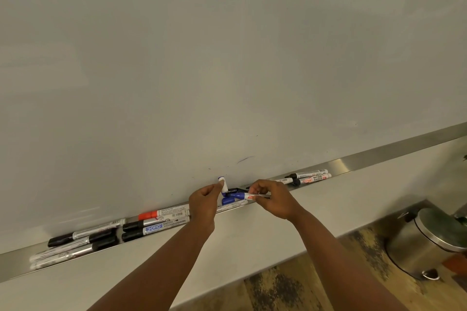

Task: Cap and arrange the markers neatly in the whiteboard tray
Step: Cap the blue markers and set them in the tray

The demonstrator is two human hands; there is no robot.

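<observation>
My left hand [203, 206] pinches a short white marker [223, 185] with a blue end, held upright just above the metal whiteboard tray [353, 164]. My right hand [271, 197] pinches a blue-capped marker [240, 195] lying level, its blue end pointing left toward the white one. A loose blue cap [228, 201] and a black marker [233, 190] lie in the tray beneath them. Capped markers lie in groups to the left: a red-capped one [161, 213], black-capped ones [151, 228] and several more [80, 240]. Two markers [309, 177] lie at the right.
The whiteboard [227, 58] fills the upper view with faint pen marks. Below the tray runs a pale wall band. A steel pedal bin [427, 240] stands on the patterned floor [290, 290] at the lower right.
</observation>
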